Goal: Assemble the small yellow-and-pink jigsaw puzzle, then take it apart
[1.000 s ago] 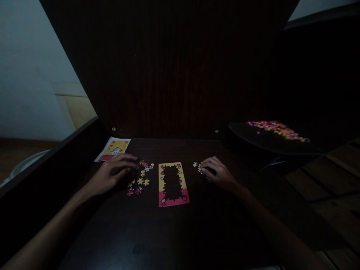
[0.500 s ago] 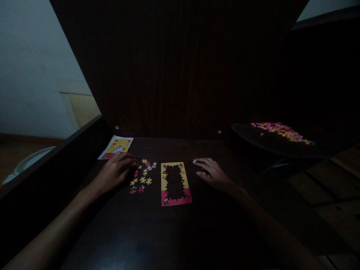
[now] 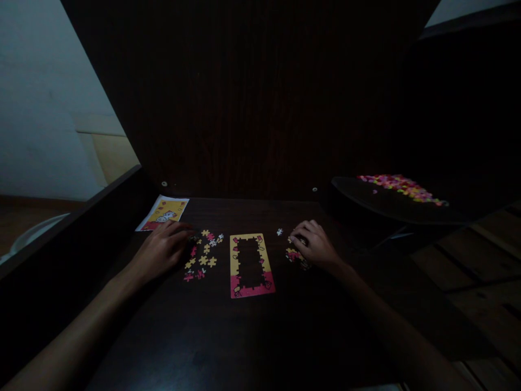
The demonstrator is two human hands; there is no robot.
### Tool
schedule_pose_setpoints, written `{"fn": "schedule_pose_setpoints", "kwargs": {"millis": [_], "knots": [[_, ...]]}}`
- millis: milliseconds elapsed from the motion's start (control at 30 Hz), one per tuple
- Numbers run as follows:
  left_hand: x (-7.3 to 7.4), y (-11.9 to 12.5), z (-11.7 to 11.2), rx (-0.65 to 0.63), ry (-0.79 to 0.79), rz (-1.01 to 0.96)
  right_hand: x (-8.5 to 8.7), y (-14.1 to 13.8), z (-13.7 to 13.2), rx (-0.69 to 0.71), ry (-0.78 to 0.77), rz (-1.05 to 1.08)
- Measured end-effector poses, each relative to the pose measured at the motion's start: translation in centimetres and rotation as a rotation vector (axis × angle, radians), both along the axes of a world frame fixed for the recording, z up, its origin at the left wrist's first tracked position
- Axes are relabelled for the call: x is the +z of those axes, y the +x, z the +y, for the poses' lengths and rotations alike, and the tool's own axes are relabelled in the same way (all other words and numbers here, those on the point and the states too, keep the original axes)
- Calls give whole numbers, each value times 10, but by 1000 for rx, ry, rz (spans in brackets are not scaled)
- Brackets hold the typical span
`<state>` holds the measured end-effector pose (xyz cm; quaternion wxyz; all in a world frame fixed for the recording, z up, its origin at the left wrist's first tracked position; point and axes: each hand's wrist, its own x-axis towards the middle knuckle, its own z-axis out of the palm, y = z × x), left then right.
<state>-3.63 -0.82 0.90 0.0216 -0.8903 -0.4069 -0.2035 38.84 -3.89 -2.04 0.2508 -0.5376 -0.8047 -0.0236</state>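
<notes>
A jigsaw border (image 3: 253, 291), yellow above and pink below with a hollow middle, lies flat on the dark tabletop. To its left are loose yellow, pink and white puzzle pieces (image 3: 203, 260). My left hand (image 3: 166, 243) rests at their left edge, fingers loosely bent and apart, the tips dim over the outermost pieces. Right of the border, my right hand (image 3: 316, 244) curls over a second group of pieces (image 3: 293, 255). Its thumb and index tips come together on what looks like a yellowish piece, partly hidden. One white piece (image 3: 279, 232) lies apart, left of that hand.
A printed picture card (image 3: 176, 209) in yellow and red lies behind my left hand. A raised dark board (image 3: 252, 108) closes off the back, and a low ledge (image 3: 81, 217) runs along the left. Far right, a dark surface (image 3: 354, 190) bears many small colourful bits (image 3: 401, 185).
My right hand has drawn back to the right and its fingers have curled, uncovering the white piece and more of the right-hand group. My left hand stays by its pieces. The view has shifted slightly.
</notes>
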Motion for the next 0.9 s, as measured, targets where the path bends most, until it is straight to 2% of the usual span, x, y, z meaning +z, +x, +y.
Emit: {"fn": "schedule_pose_setpoints", "kwargs": {"millis": [233,433,733,900], "knots": [[2,1,0,2,-32,15,4,7,-11,77,-67,65],[2,0,-1,7,-33,39,12,6,-18,248,-150,135],[3,1,-2,-10,-39,32,7,7,-18,248,-160,79],[2,0,-1,-4,-34,34,10,13,-18,245,-140,120]]}}
